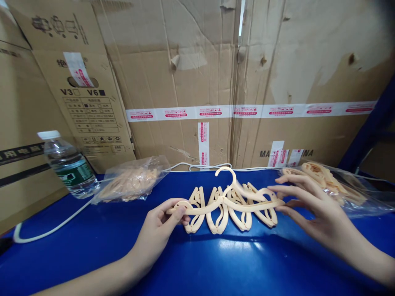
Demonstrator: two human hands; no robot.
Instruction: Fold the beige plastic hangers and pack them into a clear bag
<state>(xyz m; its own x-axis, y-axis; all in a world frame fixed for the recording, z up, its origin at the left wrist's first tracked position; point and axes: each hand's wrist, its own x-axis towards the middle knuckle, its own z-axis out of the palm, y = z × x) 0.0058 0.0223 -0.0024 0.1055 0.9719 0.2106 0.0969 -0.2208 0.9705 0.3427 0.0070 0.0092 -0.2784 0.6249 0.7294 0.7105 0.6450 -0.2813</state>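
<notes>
Hanger, one, cream: centre of frame, arms spread, hook up. Probably light, stiff, smooth plastic, with joints that could give; best taken by the arm ends.
Left hand: thumb and fingers closed on the left end.
Right hand: fingers loosely spread about the right end; firmness of hold cannot be told.
Folded hangers, four: row behind, centre.
Left bag, right bag, clear: cream pieces inside both.
Bottle, frame left: clear liquid.
</notes>
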